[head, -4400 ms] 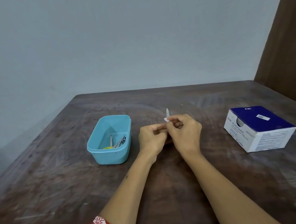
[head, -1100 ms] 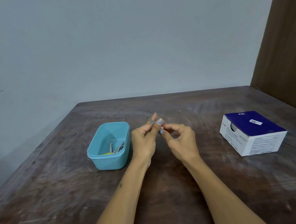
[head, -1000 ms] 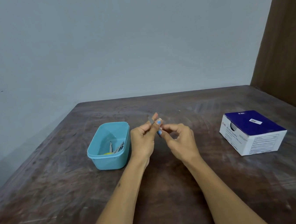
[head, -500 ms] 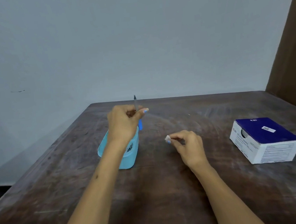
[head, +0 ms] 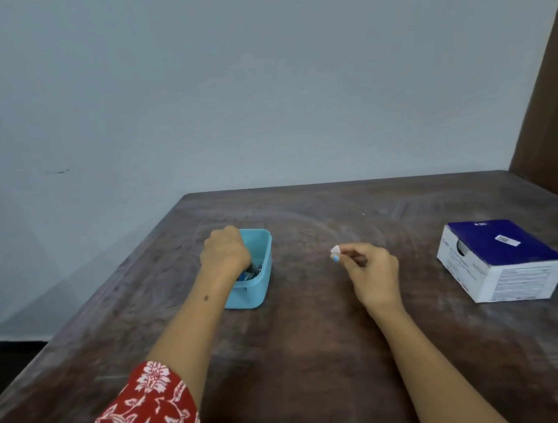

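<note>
Work seems half done: left hand dips into the blue tub on the desk, grip hidden, while right of the tub the right hand pinches a white cap yet to discard.

Your left hand is filling most of the blue tub, leaving little room inside. Between tub and box the table is lying open, with only your right hand, pinching a small white piece, hanging there.

Red sleeve, white floral print
</note>
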The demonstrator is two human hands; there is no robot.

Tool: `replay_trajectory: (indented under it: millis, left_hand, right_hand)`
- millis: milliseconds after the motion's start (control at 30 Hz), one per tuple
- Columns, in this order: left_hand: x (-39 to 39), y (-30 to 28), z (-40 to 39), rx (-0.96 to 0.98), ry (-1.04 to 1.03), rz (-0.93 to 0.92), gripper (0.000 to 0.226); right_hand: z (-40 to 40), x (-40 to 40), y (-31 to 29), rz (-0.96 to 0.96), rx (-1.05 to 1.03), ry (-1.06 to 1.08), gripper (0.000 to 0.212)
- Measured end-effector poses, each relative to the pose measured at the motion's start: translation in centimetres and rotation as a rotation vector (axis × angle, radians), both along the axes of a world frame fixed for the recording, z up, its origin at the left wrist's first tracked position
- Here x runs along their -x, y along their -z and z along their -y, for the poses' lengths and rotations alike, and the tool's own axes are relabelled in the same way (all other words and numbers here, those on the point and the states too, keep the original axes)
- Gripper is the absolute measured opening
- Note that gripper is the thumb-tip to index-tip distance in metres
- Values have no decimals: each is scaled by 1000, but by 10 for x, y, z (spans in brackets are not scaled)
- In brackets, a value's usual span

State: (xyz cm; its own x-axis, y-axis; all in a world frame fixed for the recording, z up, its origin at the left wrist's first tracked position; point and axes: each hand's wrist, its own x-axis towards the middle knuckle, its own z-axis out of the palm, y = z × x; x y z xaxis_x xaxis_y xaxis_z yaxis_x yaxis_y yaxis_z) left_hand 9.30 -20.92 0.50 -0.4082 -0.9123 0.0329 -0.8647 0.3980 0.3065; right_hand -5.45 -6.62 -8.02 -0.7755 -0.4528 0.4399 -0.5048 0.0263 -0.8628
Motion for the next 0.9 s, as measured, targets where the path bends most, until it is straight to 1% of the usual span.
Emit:
replay_trajectory:
  millis: [100, 167, 233, 300, 367, 400, 467, 567, 633, 700, 767, 833, 900]
  left_hand:
    - [-5, -10, -7, 40, 16, 31, 28]
    - [-9, -20, -19, 139, 31, -5, 21]
    - [-11, -26, -39, 277, 99, -141, 5]
    - [-9, -26, -76, 377, 261, -335, 11]
    - [-5, -16, -123, 379, 404, -539, 18]
    - [-3, -8, -149, 352, 454, -600, 23]
    - [3, 9, -197, 280, 526, -641, 30]
    - [7, 30, -256, 126, 571, -717, 31]
    - [9, 40, -298, 31, 612, -793, 30]
    - [12, 53, -340, -52, 669, -824, 29]
    - [17, 74, -387, -147, 742, -794, 28]
    - [25, 104, -430, -258, 786, -726, 26]
    - [34, 139, -464, -390, 813, -559, 26]
  right_hand:
    - [-7, -3, -2, 105, 50, 19, 10]
    - [-15, -8, -3, 201, 103, 23, 10]
    - [-25, -17, -3, 277, 149, 39, 10]
    - [-38, -26, -4, 345, 210, 55, 11]
    - [-54, -37, -4, 399, 253, 62, 12]
    - [-65, -42, -4, 419, 269, 79, 16]
    - [-90, -55, -5, 452, 333, 88, 21]
    - [-141, -78, -1, 448, 406, 101, 24]
    - [-188, -87, 8, 399, 389, 196, 20]
    - [-240, -94, 22, 368, 373, 308, 18]
    - [-291, -98, 42, 359, 335, 432, 21]
    - [-335, -98, 67, 383, 269, 521, 26]
    - [-371, -97, 97, 456, 190, 604, 26]
